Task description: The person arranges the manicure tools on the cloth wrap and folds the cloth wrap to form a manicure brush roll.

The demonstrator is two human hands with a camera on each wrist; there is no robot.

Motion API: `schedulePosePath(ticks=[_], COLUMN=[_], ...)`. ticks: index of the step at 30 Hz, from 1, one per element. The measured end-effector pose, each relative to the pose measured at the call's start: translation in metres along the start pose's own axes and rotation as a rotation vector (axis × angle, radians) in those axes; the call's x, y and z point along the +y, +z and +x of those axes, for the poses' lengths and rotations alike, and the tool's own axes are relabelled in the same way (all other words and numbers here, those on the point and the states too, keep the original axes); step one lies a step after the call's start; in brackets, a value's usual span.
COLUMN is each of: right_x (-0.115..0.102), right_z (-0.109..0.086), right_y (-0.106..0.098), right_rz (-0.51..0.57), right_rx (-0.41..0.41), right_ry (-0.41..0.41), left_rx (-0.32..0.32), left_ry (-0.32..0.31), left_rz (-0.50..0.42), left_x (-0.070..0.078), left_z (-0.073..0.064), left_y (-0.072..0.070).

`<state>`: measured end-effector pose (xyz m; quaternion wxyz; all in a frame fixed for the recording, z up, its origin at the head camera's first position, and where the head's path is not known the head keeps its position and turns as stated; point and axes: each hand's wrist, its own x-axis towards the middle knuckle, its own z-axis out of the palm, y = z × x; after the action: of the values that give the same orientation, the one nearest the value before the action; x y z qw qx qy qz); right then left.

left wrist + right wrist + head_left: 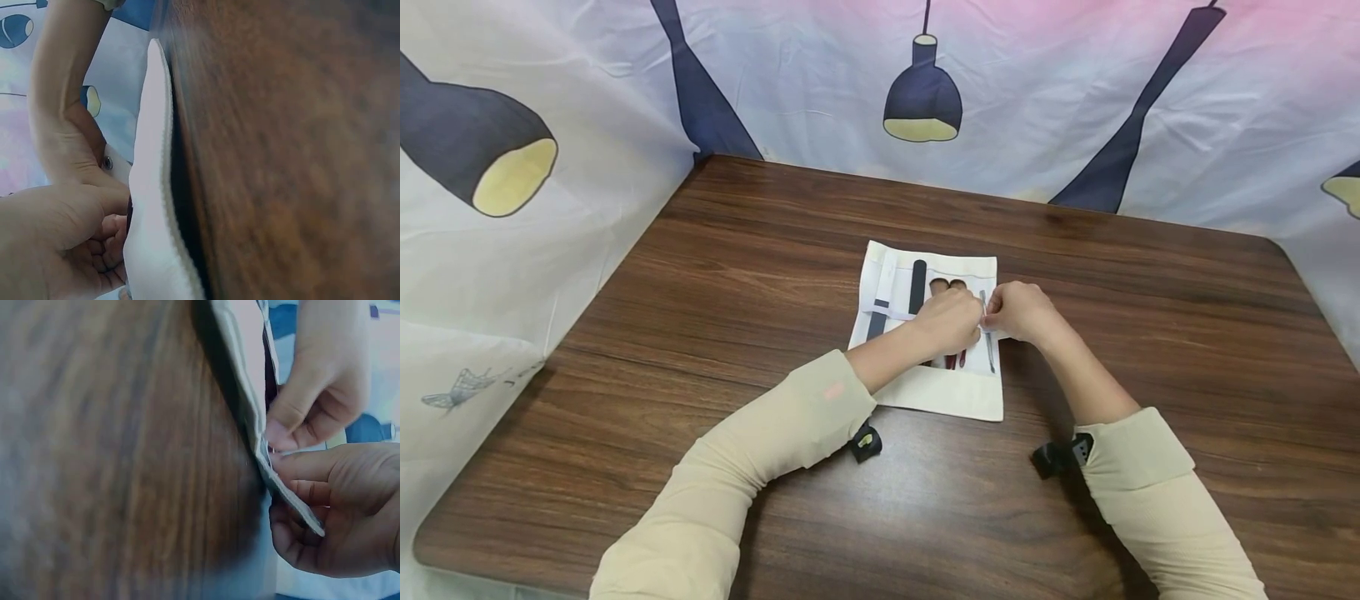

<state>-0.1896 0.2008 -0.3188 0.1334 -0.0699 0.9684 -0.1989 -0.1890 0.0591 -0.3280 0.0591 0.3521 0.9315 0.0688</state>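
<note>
A white cloth tool roll lies open on the table, with a thin white strap across its tools. Under the strap are a dark nail file, makeup brushes with red handles and a slim metal tool. My left hand reaches over the brushes, its thumb and fingers pinching the strap near the roll's right edge. My right hand grips that edge, thumb on top and fingers behind, as the right wrist view shows. Both hands' fingertips meet there. A metal snap shows in the left wrist view.
The brown wooden table extends around the roll on all sides. Behind it and at the left hangs a pale curtain printed with dark lamps. A black wrist camera sits below the left cuff.
</note>
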Motion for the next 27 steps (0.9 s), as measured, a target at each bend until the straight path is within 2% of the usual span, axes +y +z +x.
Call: schedulePosePath(ticks=[3,7,9,11,13,16,19,23,27], right_x=[-0.004,-0.008,-0.012,-0.018,-0.026,-0.039,-0.050,-0.061,-0.065], right_z=[-0.005,-0.020,-0.031,-0.043,-0.056,-0.074,-0.088,-0.098,-0.101], right_y=[-0.003,-0.009,-0.012,-0.011,-0.008,0.004,0.018,0.035,0.044], right_rz=[-0.053,-0.120,-0.153,-0.175,-0.182,-0.165,-0.149,-0.168,-0.237], right_rx=[0.016,0.143,0.205,0.218,0.181,0.074,-0.012,-0.052,-0.051], right_ry=[0.005,0.013,-0.006,-0.052,-0.107,-0.187,-0.266,-0.378,-0.456], left_rx=[0.013,0.069,0.091,0.115,0.126,0.150,0.145,0.107,0.081], left_ry=[0.045,0.090,0.063,0.014,-0.063,-0.168,-0.254,-0.323,-0.347], left_rz=[-0.010,-0.067,-0.117,-0.134,-0.135,-0.107,-0.136,-0.236,-0.276], left_x=[-0.002,-0.013,-0.025,-0.041,-0.061,-0.090,-0.115,-0.133,-0.139], left_z=[-0.003,-0.008,-0.009,-0.009,-0.009,-0.007,-0.006,-0.005,-0.004], left_y=[-0.004,-0.016,-0.024,-0.031,-0.038,-0.044,-0.047,-0.044,-0.038])
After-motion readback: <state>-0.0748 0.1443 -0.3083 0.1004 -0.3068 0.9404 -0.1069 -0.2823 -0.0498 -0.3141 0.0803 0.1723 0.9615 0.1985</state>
